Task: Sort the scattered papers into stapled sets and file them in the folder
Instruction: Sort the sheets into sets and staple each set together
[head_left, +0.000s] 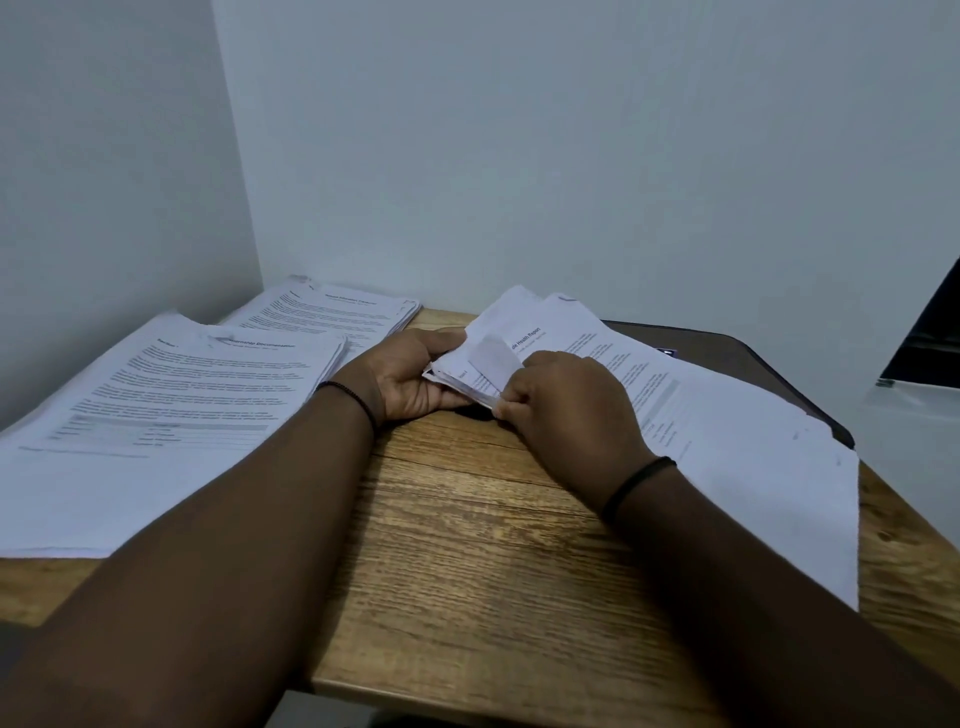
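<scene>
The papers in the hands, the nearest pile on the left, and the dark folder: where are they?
held papers (587, 332): head view, printed top sheet.
near-left pile (171, 405): head view, middle of its top page.
dark folder (737, 358): head view, bare cover beyond the papers.

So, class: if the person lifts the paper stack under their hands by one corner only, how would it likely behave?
The paper stack would probably flop and fan apart: its sheets already lie splayed, and one corner curls up by the right hand. It likely slides easily, since loose sheets overlap unevenly on the wooden table. The left hand supporting underneath suggests it needs two-handed support.
</scene>
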